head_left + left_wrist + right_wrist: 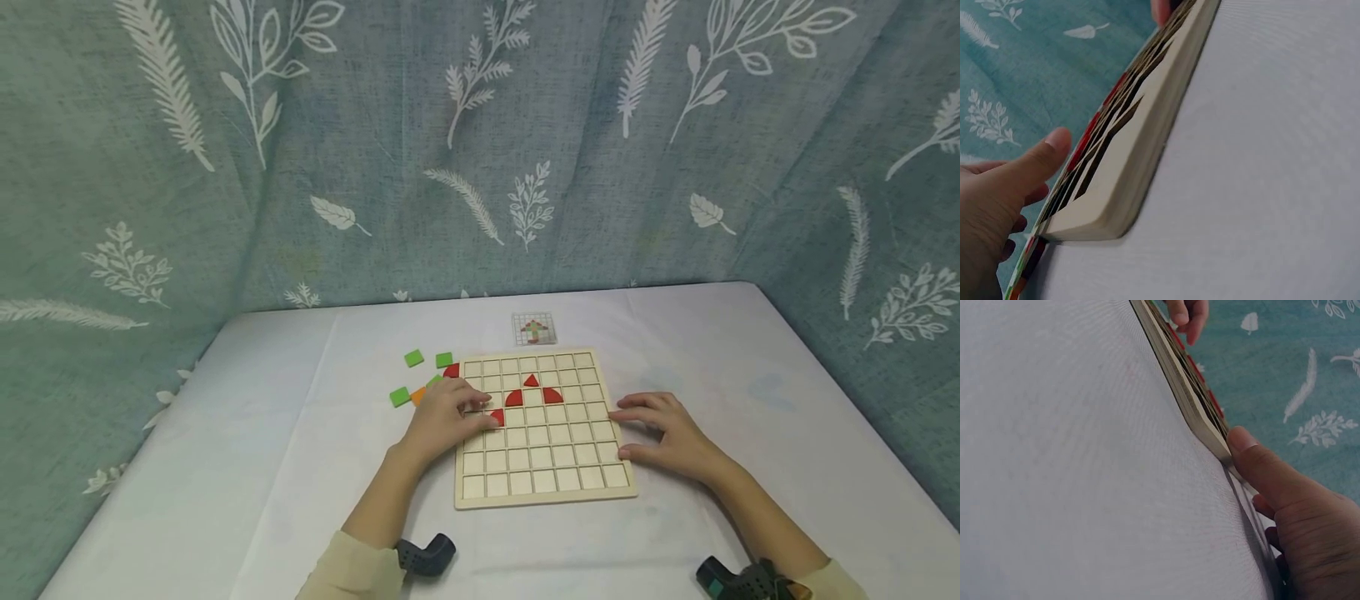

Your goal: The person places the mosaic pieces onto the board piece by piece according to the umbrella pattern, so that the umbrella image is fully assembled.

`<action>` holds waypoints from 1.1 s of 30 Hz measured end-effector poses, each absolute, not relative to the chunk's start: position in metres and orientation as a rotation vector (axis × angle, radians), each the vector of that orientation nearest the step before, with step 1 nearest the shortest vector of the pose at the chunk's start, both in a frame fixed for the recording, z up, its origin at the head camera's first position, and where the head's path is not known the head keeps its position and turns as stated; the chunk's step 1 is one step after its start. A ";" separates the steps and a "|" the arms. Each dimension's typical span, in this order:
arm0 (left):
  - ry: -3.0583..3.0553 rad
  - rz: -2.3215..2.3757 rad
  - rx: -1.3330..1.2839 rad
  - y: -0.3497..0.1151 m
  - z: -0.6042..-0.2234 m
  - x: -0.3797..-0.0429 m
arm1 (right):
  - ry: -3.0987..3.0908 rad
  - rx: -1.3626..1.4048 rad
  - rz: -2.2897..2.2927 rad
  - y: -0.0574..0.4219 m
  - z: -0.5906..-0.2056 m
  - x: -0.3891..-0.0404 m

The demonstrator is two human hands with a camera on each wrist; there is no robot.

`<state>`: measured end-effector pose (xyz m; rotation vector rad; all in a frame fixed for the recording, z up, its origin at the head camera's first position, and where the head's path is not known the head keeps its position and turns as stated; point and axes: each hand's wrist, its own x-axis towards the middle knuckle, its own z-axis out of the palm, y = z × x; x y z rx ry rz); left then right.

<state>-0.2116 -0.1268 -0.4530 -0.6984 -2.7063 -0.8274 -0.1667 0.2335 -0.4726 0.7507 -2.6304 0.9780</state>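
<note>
The left hand (444, 417) was over the left part of a gridded wooden board (541, 457), its thumb and index finger parted, the thumb tip at a red piece (498, 414) set near that side (whether it pressed on the piece could not be told); the right hand (671, 433) had its thumb and fingers spread against the board's right rim; the two hands were well apart; farther in on the grid sat a red triangle (531, 381) and two rounded red pieces (513, 398) (553, 396), one on either side below it; beyond the left hand lay loose green squares (414, 358) and an orange piece (417, 397), partly hidden; past the board's far edge a small patterned card (535, 329) lay on the white-covered table (187, 467); behind hung a leaf-printed curtain (390, 108)
</note>
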 end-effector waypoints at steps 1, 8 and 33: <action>-2.717 -0.830 -0.697 -0.129 -0.452 -0.212 | -2.628 0.753 0.980 0.234 -0.473 -0.167; -2.822 -0.887 -0.658 -0.147 -0.442 -0.217 | -2.623 0.764 0.988 0.234 -0.471 -0.165; -3.003 -0.862 -0.643 -0.182 -0.434 -0.219 | -2.637 0.747 1.003 0.233 -0.470 -0.166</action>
